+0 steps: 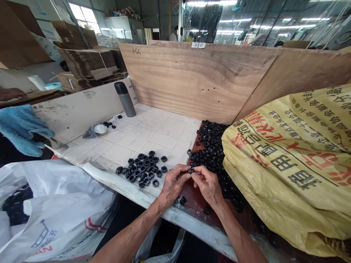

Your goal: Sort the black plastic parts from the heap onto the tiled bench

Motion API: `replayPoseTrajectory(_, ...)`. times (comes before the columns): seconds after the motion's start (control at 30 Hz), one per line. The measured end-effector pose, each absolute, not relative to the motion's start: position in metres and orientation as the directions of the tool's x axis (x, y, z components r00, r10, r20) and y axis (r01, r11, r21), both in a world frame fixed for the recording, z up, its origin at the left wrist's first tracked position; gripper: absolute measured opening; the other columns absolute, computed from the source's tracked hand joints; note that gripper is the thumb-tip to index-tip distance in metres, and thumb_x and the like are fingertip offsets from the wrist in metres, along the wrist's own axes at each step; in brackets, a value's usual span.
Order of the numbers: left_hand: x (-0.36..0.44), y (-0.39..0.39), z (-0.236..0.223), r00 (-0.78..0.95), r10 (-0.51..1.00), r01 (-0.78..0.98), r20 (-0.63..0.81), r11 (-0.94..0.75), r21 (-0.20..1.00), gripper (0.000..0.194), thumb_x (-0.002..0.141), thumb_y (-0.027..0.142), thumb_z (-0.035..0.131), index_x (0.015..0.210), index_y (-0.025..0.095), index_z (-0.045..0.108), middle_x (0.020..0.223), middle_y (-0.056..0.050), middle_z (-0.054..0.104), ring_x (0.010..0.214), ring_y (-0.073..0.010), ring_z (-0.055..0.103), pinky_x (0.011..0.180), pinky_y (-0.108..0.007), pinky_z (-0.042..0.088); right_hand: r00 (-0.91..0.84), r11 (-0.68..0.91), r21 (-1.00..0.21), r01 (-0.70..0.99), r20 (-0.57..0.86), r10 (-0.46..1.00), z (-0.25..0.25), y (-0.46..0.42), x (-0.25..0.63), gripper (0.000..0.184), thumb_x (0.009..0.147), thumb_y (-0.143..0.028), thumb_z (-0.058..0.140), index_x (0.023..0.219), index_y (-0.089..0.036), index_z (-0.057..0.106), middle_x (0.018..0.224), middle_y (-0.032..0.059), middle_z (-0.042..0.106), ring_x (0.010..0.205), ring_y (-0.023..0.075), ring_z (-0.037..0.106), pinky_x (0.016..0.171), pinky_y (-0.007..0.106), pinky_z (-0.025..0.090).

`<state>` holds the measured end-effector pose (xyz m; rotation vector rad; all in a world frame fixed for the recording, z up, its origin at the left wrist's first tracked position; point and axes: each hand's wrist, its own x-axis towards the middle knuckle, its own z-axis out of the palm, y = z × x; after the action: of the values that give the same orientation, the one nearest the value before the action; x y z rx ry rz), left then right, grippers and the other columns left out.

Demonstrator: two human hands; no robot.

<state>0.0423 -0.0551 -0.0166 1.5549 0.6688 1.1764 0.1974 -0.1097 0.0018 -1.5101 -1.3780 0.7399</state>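
Observation:
Between the fingertips of both my hands is a small black plastic cap (190, 170). My left hand (174, 181) pinches it from the left, and my right hand (206, 182) pinches it from the other side. Left of my hands a loose cluster of black caps (142, 166) lies on the white tiled tabletop (159, 134). To the right, a large heap of similar black parts (211, 146) covers a dark red surface (193, 197). One single black cap (182, 200) rests just below my hands.
A yellow woven sack (287, 157) leans in from the right. Wooden boards (197, 80) wall the back. A grey thermos (126, 100) and a small plastic bag (94, 130) stand at the left. A white sack (55, 208) and blue cloth (23, 126) are beside the table.

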Motion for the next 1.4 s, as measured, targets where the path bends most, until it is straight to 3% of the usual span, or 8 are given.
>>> replayPoseTrajectory(0.13,0.043,-0.056,-0.021,0.377,0.767,-0.063,0.518,-0.537,0.841,0.019,0.092,0.025,0.064,0.109,0.023,0.071,0.105,-0.008,0.072,0.101,-0.021,0.067,0.091,-0.038,0.055,0.225,-0.056,-0.965,0.255,0.003,0.974,0.003,-0.109,0.193,0.034,0.095,-0.046,0.054,0.071,-0.022,0.056,0.05,-0.0055,0.053,0.043,0.0124,0.051,0.051,0.024,0.044)
replayPoseTrajectory(0.2,0.044,-0.057,-0.02,0.383,0.806,-0.087,0.452,-0.456,0.886,0.019,0.091,0.026,0.066,0.108,0.022,0.072,0.104,-0.008,0.072,0.1,-0.0211,0.068,0.091,-0.037,0.055,0.248,-0.068,-0.955,0.289,0.007,0.969,0.005,-0.11,0.192,0.038,0.094,-0.05,0.055,0.068,-0.022,0.055,0.051,-0.0051,0.053,0.04,0.0114,0.048,0.047,0.024,0.041)
replayPoseTrajectory(0.4,0.044,-0.054,-0.016,0.432,0.886,-0.249,0.17,-0.063,0.966,0.026,0.088,0.035,0.07,0.107,0.018,0.071,0.099,-0.008,0.073,0.087,-0.0206,0.071,0.08,-0.034,0.059,0.159,0.132,-0.877,0.462,0.228,0.96,0.006,-0.112,0.195,0.023,0.094,-0.039,0.057,0.107,-0.023,0.066,0.071,0.0,0.067,0.062,0.0167,0.063,0.061,0.025,0.05)
replayPoseTrajectory(0.6,0.043,-0.055,-0.017,0.371,0.787,-0.075,0.494,-0.505,0.86,0.018,0.092,0.028,0.064,0.107,0.022,0.073,0.104,-0.008,0.073,0.101,-0.022,0.068,0.092,-0.039,0.055,0.184,0.0,-0.977,0.214,0.04,0.982,-0.001,-0.107,0.196,0.021,0.093,-0.041,0.056,0.089,-0.021,0.063,0.057,-0.0036,0.061,0.052,0.0157,0.059,0.061,0.027,0.05)
replayPoseTrajectory(0.83,0.041,-0.056,-0.011,0.487,0.866,-0.19,0.117,-0.026,0.981,0.028,0.09,0.034,0.067,0.111,0.016,0.069,0.092,-0.007,0.075,0.079,-0.019,0.072,0.079,-0.036,0.061,0.234,0.1,-0.921,0.377,0.199,0.952,0.003,-0.108,0.194,0.018,0.089,-0.04,0.062,0.094,-0.022,0.066,0.076,0.0019,0.069,0.063,0.0169,0.064,0.061,0.027,0.051)
replayPoseTrajectory(1.0,0.045,-0.058,-0.018,0.38,0.82,-0.045,0.427,-0.445,0.895,0.019,0.09,0.03,0.066,0.106,0.022,0.073,0.107,-0.008,0.072,0.104,-0.0225,0.067,0.095,-0.04,0.054,0.229,-0.051,-0.992,0.115,-0.023,0.973,0.004,-0.107,0.192,0.025,0.091,-0.044,0.058,0.079,-0.022,0.06,0.054,-0.0038,0.057,0.048,0.0142,0.054,0.053,0.026,0.047)
replayPoseTrajectory(1.23,0.043,-0.057,-0.018,0.439,0.874,-0.161,0.207,-0.15,0.976,0.022,0.091,0.03,0.065,0.11,0.019,0.067,0.095,-0.005,0.072,0.081,-0.018,0.07,0.079,-0.034,0.059,0.218,0.075,-0.941,0.33,0.153,0.964,0.008,-0.112,0.191,0.015,0.089,-0.037,0.06,0.093,-0.023,0.062,0.065,-0.0026,0.063,0.052,0.0137,0.055,0.054,0.025,0.043)
replayPoseTrajectory(1.4,0.041,-0.066,-0.017,0.412,0.734,0.067,0.541,-0.616,0.785,0.023,0.095,0.017,0.056,0.116,0.021,0.065,0.111,-0.009,0.069,0.107,-0.0212,0.065,0.094,-0.038,0.054,0.201,-0.054,-0.996,-0.072,-0.068,0.977,0.006,-0.111,0.186,0.021,0.086,-0.04,0.062,0.081,-0.02,0.059,0.056,-0.0056,0.052,0.044,0.0115,0.046,0.049,0.025,0.041)
